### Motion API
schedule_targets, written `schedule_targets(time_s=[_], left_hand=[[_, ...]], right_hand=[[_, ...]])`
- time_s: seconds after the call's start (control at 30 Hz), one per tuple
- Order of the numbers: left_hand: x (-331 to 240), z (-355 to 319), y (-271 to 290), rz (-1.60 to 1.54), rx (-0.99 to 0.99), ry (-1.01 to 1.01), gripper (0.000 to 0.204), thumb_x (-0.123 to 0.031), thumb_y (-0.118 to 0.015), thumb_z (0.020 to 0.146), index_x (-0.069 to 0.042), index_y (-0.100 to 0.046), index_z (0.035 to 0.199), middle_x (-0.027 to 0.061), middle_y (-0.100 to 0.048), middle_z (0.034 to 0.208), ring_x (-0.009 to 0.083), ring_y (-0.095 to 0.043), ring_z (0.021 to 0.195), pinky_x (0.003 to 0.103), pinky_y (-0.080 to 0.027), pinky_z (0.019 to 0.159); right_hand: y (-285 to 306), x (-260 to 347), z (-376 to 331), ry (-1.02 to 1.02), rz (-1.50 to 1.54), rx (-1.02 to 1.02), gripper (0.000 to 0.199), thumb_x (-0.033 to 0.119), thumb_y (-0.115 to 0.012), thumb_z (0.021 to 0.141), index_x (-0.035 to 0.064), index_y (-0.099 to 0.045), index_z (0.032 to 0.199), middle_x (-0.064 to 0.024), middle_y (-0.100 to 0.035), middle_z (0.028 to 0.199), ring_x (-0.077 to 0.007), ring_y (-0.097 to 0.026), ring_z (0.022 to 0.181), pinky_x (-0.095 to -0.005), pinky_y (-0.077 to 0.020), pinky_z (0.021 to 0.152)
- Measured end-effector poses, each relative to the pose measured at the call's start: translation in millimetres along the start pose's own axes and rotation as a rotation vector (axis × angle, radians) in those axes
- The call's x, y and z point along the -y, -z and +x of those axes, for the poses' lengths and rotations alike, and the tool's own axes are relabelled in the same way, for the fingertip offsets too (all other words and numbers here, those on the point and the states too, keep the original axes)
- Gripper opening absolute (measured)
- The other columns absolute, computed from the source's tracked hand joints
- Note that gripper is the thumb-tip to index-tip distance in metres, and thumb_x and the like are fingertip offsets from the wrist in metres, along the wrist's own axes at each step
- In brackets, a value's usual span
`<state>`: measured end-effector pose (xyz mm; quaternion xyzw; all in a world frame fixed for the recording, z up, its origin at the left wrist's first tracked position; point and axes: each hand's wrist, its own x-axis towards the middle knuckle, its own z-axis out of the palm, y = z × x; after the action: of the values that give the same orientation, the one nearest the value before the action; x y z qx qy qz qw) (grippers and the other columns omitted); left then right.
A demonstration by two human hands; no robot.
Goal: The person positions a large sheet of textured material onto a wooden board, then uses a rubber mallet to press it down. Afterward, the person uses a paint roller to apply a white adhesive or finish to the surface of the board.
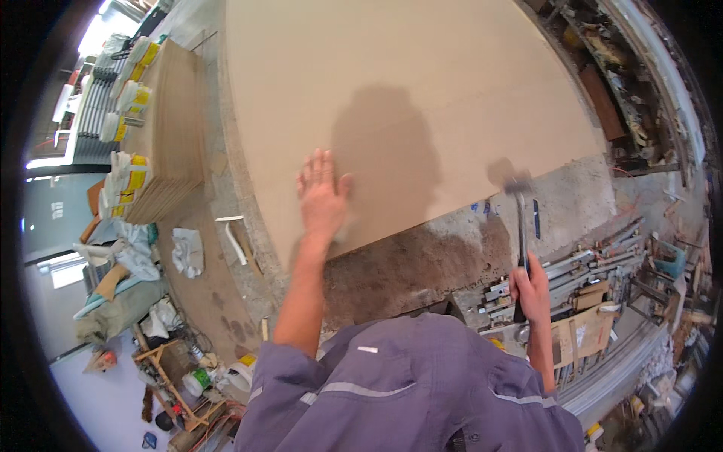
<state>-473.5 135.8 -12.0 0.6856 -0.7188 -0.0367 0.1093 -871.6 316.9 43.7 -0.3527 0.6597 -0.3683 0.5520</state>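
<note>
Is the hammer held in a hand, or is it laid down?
Held: the hammer has its handle inside the closed right hand, with its head pointing forward.

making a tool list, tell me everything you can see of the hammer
The hammer has a dark, blocky head, a slim shaft with a metallic-looking shine and a dark grip. The right hand is closed around the grip, with the head pointing away from the person, at the near edge of the tan board as seen from above. Whether it touches the board cannot be told.
</note>
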Motion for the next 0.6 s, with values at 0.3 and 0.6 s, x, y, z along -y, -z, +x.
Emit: schedule_targets(time_s=[0.3, 0.6], left_hand=[[80.2, -39.5, 19.9, 0.025, -0.075, 0.091, 0.063, -0.05, -0.039, 0.099, -0.009, -0.036, 0.147, 0.008, -0.034, 0.153, 0.0306, -0.021, 0.144, 0.047, -0.013, 0.118], [81.3, -44.0, 26.4, 0.032, -0.125, 0.094, 0.059, -0.044, -0.044, 0.098, -0.008, -0.039, 0.144, 0.0072, -0.034, 0.152, 0.0301, -0.023, 0.143, 0.047, -0.016, 0.118]], right_hand=[[-90.6, 118.7, 95.9, 0.32, -0.003, -0.129, 0.049, 0.012, -0.041, 0.099, 0.0023, -0.034, 0.147, 0.0001, -0.051, 0.069, -0.0062, -0.046, 0.053, -0.0236, -0.0419, 0.045], [-127.3, 94.7, 119.5, 0.23, -0.107, -0.155, 0.052, 0.016, -0.046, 0.096, 0.0034, -0.037, 0.146, -0.0008, -0.05, 0.068, -0.0071, -0.045, 0.047, -0.0251, -0.0391, 0.037]])
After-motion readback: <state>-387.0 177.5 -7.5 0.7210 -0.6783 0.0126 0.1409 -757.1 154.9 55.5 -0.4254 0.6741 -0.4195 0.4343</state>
